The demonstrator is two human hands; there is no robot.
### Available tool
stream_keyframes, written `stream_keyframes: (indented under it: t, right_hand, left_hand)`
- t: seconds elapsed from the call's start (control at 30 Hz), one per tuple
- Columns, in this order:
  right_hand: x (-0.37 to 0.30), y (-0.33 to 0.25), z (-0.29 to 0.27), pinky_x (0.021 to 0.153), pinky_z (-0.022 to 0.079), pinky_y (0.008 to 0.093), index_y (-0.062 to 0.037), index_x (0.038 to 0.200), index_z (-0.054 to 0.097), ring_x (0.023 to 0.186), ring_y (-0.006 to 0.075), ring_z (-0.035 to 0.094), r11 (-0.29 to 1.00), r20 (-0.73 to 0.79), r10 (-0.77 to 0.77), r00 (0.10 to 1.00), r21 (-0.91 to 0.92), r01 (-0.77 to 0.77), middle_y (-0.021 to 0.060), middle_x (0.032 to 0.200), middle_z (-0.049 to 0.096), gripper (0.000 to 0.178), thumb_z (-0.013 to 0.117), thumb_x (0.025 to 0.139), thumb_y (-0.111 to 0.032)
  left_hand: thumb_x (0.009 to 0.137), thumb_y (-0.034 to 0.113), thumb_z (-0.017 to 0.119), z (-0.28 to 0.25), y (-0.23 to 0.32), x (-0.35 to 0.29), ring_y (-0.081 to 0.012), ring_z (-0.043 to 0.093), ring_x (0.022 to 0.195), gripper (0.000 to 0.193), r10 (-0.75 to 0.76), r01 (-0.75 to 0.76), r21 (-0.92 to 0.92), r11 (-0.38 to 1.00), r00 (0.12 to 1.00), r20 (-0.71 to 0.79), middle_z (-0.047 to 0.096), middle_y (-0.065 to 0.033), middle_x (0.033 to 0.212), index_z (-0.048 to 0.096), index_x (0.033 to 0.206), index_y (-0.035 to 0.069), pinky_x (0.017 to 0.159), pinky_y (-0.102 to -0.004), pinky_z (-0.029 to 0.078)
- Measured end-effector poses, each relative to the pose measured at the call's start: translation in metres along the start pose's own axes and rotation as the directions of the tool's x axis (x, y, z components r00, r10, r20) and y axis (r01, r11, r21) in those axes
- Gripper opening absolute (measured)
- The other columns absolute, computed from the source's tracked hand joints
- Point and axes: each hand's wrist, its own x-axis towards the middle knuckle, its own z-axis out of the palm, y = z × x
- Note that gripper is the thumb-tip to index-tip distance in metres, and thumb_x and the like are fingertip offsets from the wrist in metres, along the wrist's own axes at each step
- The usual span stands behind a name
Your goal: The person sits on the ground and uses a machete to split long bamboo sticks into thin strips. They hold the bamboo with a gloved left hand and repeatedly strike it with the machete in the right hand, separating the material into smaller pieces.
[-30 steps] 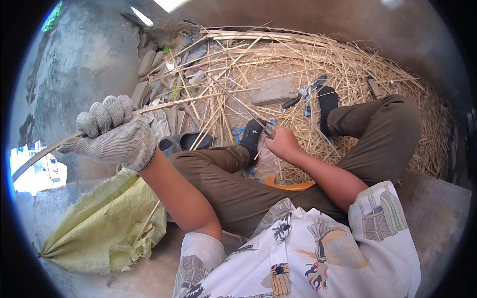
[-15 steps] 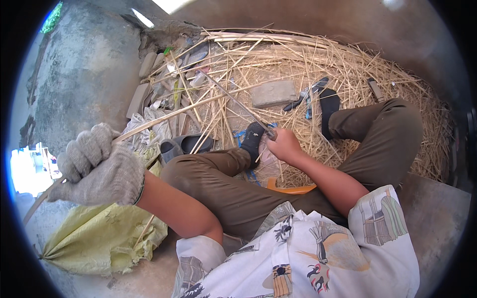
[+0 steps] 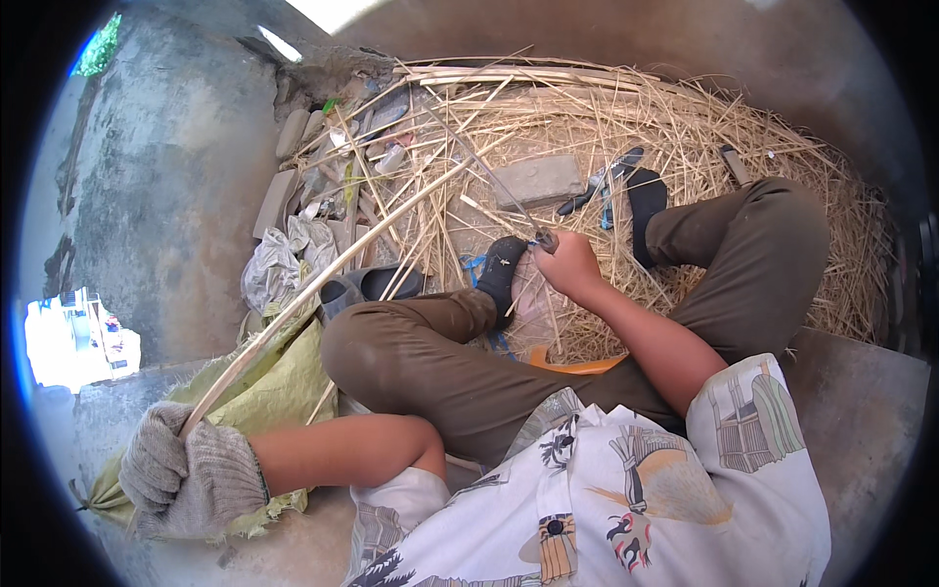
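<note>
My left hand [image 3: 196, 474], in a grey knitted glove, is closed round the near end of a long pale strip, apparently split bamboo [image 3: 313, 284]. The strip slants up and away to the right, and its far end meets or crosses the blade; I cannot tell whether they touch. My bare right hand [image 3: 572, 266] grips the short handle of a long, thin-bladed knife [image 3: 489, 174] above my left foot. Its blade points up and to the left. The yellow-green sack [image 3: 284, 383] lies beside and below my left hand.
Loose pale strips and shavings [image 3: 685, 127] cover the floor ahead and right. A brick [image 3: 540, 182] and a dark-handled tool [image 3: 602, 183] lie before my feet. Grey slippers [image 3: 386, 282] rest by my left knee. A bare wall [image 3: 176, 166] rises at the left.
My left hand has moved down and slightly right, drawing the strip back so that it slopes more steeply and its far end stands near the blade. My right hand has shifted slightly.
</note>
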Motion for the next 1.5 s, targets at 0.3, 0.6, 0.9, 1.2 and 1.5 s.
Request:
stream_keyframes:
  t: [0.3, 0.6, 0.9, 1.2, 1.5]
  right_hand:
    - [-0.005, -0.014, -0.001, 0.073, 0.055, 0.0461, -0.0003, 0.085, 0.071, 0.079, 0.04, 0.07, 0.993, -0.118, -0.104, 0.988, 0.042, 0.11, 0.0212, 0.079, 0.07, 0.028, 0.069, 0.08, -0.028]
    - [-0.001, -0.003, -0.003, 0.072, 0.052, 0.0477, -0.0011, 0.087, 0.07, 0.078, 0.0418, 0.068, 0.998, -0.159, 0.051, 0.986, 0.042, -0.045, 0.0232, 0.079, 0.069, 0.025, 0.065, 0.083, -0.025]
    - [-0.007, -0.019, -0.005, 0.063, 0.051, 0.0451, -0.0005, 0.079, 0.064, 0.067, 0.0404, 0.065, 0.959, -0.194, -0.285, 0.939, -0.059, 0.278, 0.0203, 0.067, 0.064, 0.02, 0.069, 0.081, -0.02]
    - [0.003, -0.009, -0.007, 0.069, 0.052, 0.0485, 0.0, 0.077, 0.068, 0.073, 0.0424, 0.067, 0.999, -0.213, 0.037, 0.976, -0.004, -0.038, 0.0241, 0.075, 0.067, 0.027, 0.066, 0.082, -0.026]
    - [-0.007, -0.021, -0.006, 0.066, 0.052, 0.0458, -0.0034, 0.082, 0.068, 0.071, 0.039, 0.067, 0.981, -0.156, -0.177, 0.972, -0.107, 0.161, 0.0189, 0.072, 0.067, 0.021, 0.069, 0.082, -0.025]
  left_hand:
    - [0.087, 0.024, 0.052, -0.01, 0.023, -0.003, -0.0059, 0.033, 0.04, 0.034, 0.004, -0.007, -0.056, 0.998, 0.999, -0.049, 0.039, 0.0094, 0.049, 0.04, 0.056, 0.022, 0.043, -0.0251, 0.024]
    - [0.094, 0.048, 0.046, 0.0, 0.022, -0.012, -0.0086, 0.033, 0.039, 0.048, 0.042, -0.036, 0.031, 0.999, 0.978, -0.206, 0.035, 0.0068, 0.049, 0.038, 0.056, 0.02, 0.042, -0.0264, 0.027]
    - [0.098, 0.054, 0.048, -0.004, 0.012, -0.017, -0.0089, 0.033, 0.042, 0.055, 0.074, -0.052, 0.081, 0.995, 0.95, -0.305, 0.034, 0.0064, 0.051, 0.039, 0.057, 0.02, 0.045, -0.0266, 0.029]
    - [0.098, 0.061, 0.044, -0.008, 0.025, -0.019, -0.0103, 0.033, 0.043, 0.059, 0.059, -0.046, 0.051, 0.998, 0.952, -0.302, 0.033, 0.0056, 0.051, 0.037, 0.057, 0.019, 0.045, -0.0277, 0.028]
    - [0.099, 0.059, 0.04, -0.02, 0.047, -0.026, -0.0099, 0.034, 0.043, 0.058, 0.122, -0.116, 0.038, 0.993, 0.962, -0.245, 0.034, 0.0058, 0.052, 0.038, 0.057, 0.019, 0.045, -0.0275, 0.029]
